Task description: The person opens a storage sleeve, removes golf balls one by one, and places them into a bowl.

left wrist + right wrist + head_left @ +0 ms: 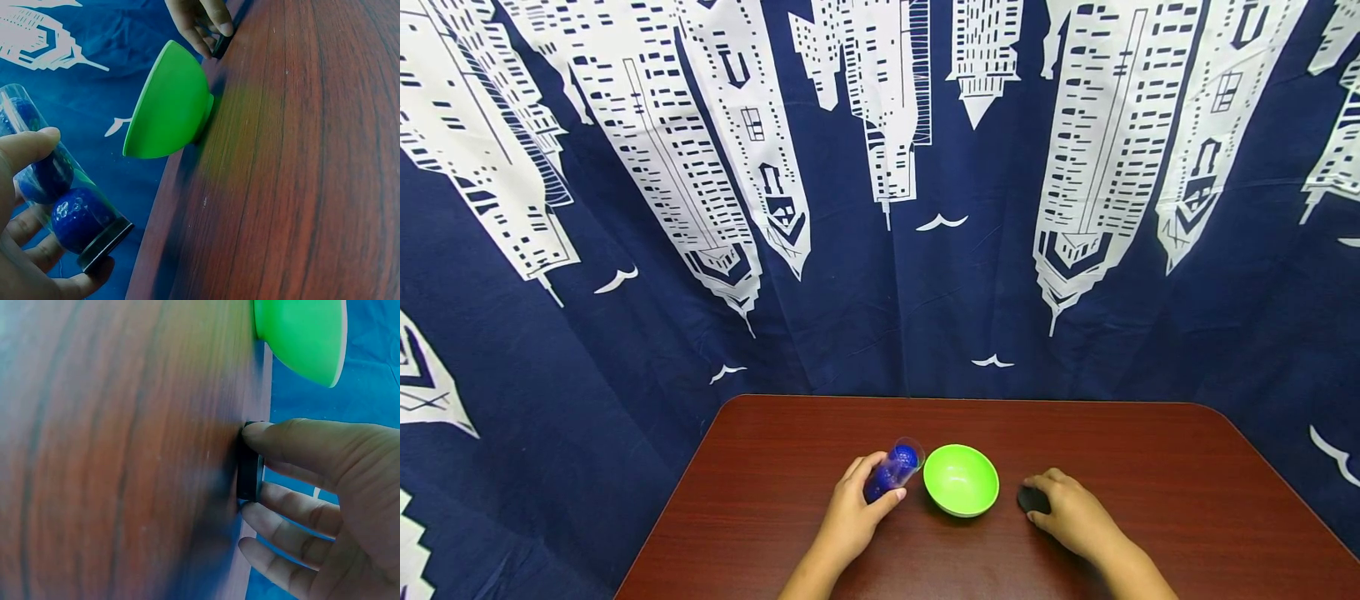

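My left hand grips a clear plastic tube with shiny blue balls inside. The tube tilts toward the green bowl, its open end near the bowl's left rim. In the left wrist view, a black cap closes the tube's lower end, and blue balls are stacked above it. To the right of the bowl, my right hand pinches a round black lid by its edges, low against the tabletop. Thumb and fingers lie on opposite sides of this lid in the right wrist view.
The bowl stands upright on a reddish-brown wooden table with rounded far corners. Behind the table hangs a dark blue cloth printed with white buildings and birds.
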The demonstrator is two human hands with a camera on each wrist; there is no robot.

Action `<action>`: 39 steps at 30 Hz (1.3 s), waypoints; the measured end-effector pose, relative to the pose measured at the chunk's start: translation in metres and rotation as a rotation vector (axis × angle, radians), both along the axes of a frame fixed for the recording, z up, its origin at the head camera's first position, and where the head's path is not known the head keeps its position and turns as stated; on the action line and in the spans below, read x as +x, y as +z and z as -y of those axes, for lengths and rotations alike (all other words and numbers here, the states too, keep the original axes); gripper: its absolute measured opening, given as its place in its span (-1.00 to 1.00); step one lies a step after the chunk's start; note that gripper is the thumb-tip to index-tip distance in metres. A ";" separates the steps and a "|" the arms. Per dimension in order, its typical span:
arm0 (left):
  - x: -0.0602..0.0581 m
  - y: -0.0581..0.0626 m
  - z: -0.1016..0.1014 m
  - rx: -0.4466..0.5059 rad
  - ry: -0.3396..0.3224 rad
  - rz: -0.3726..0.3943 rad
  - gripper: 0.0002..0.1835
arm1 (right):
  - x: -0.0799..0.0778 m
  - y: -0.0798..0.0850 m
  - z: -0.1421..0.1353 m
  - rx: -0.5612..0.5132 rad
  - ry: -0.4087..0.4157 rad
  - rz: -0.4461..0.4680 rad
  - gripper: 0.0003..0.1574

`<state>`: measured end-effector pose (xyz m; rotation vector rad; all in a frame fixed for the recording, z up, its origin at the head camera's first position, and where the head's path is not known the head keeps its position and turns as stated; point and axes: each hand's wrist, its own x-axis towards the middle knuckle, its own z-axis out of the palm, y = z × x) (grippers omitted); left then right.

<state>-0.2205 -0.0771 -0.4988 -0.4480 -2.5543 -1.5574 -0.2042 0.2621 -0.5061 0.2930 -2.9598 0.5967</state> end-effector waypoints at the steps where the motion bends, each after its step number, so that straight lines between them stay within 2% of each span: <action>1: 0.000 0.000 0.000 0.000 0.001 -0.001 -0.39 | 0.000 0.000 0.000 0.000 -0.002 -0.001 -0.40; 10: 0.000 0.000 0.000 -0.002 0.019 -0.013 -0.41 | 0.002 0.000 -0.001 -0.030 -0.020 0.017 -0.26; 24: 0.003 0.001 -0.002 0.008 0.036 -0.045 -0.44 | 0.007 0.008 0.008 -0.084 -0.035 -0.266 -0.32; 31: 0.003 0.003 -0.004 -0.017 0.041 -0.072 -0.45 | 0.011 0.013 0.015 -0.109 -0.025 -0.311 -0.31; 39: 0.004 0.005 -0.007 -0.050 0.027 -0.108 -0.46 | 0.019 0.018 0.023 -0.187 0.010 -0.370 -0.40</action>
